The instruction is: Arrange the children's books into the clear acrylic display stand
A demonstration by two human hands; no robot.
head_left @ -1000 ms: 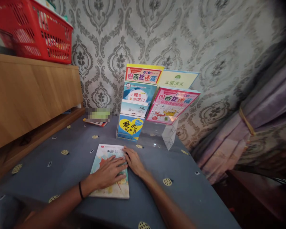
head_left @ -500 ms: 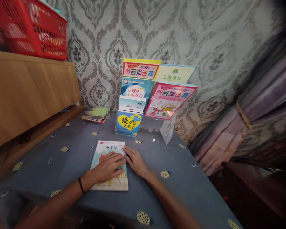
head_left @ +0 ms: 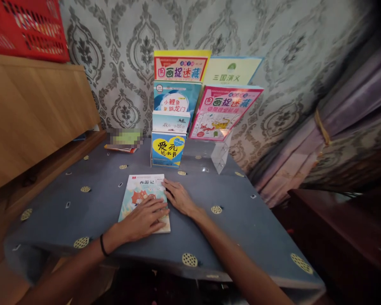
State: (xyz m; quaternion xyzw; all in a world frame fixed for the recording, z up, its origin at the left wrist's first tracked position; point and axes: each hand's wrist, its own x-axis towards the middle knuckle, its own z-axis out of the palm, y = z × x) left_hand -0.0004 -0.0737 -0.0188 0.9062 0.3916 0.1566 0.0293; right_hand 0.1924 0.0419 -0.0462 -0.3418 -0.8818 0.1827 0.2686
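A thin paperback book point(head_left: 135, 192) with a white-topped, illustrated cover lies closed on the table in front of me. My left hand point(head_left: 146, 218) rests flat across its lower right part, fingers spread and pointing right, hiding some of the cover picture. At the book's upper right edge, my right hand point(head_left: 180, 199) lies with fingers stretched out, the fingertips touching the edge. A black band point(head_left: 103, 245) circles my left wrist. Behind the book stands a clear acrylic rack point(head_left: 220, 159) holding several upright books, among them a blue and yellow one point(head_left: 167, 148) and a pink one point(head_left: 225, 112).
The table wears a blue-grey cloth point(head_left: 228, 237) with pineapple prints. Farther back on the left lies a small stack of books point(head_left: 122, 147), partly blurred out. A wooden cabinet point(head_left: 38, 114) carrying a red basket point(head_left: 28, 31) borders the left side; a curtain point(head_left: 292, 148) hangs at the right.
The view has shifted, so the rack and book sit higher in the picture. My left hand has slid toward the book's near right side, uncovering more of the cover picture. My right hand stays at the edge.
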